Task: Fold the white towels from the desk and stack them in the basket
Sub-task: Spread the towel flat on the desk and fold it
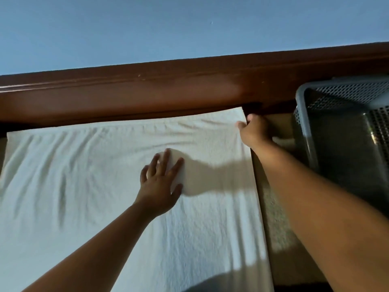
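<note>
mostly, white towel [84, 197] covers desk [277, 218] beneath blue wall [147, 28].

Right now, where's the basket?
Head view, far right: the grey basket sits on the desk by the brown rail, just right of the right hand gripping the towel corner.
</note>
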Action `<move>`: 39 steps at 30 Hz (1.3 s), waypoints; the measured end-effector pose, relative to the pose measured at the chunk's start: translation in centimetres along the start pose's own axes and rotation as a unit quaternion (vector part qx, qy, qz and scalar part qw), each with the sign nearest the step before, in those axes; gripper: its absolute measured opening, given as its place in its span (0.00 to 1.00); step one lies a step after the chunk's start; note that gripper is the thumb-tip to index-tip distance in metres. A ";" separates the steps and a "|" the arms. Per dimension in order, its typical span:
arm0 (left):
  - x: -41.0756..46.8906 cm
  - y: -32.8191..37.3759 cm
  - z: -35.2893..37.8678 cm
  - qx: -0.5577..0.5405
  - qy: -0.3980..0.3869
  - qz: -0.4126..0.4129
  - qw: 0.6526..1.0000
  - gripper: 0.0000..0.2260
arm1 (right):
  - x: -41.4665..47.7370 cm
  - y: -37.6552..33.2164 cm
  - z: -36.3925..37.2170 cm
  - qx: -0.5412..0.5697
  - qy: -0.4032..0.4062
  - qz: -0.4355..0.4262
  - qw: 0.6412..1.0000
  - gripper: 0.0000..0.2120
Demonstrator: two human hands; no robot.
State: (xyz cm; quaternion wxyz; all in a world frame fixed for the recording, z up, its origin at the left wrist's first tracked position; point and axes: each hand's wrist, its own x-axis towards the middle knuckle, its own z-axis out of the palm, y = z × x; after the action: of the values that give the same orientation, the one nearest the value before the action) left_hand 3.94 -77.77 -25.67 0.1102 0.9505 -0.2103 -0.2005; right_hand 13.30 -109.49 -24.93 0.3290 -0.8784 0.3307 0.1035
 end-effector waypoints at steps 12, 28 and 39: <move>-5.1 5.2 0.6 -0.012 -0.077 0.013 0.997 0.30 | -12.0 9.2 -0.1 -0.001 -0.063 -0.025 0.998 0.18; -24.0 7.1 6.7 -0.005 -0.149 0.043 0.988 0.29 | -34.9 23.1 1.1 -0.090 -0.079 0.066 0.991 0.21; -29.3 1.1 7.0 -0.064 -0.110 -0.025 0.992 0.25 | -38.4 23.1 2.0 -0.052 -0.035 0.092 0.994 0.16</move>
State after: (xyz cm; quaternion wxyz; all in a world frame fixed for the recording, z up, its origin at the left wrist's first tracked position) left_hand -23.83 -66.64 -21.76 0.1419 0.9187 -0.1840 -0.3193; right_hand -30.80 -101.51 -22.85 0.2833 -0.8563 0.3920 0.1814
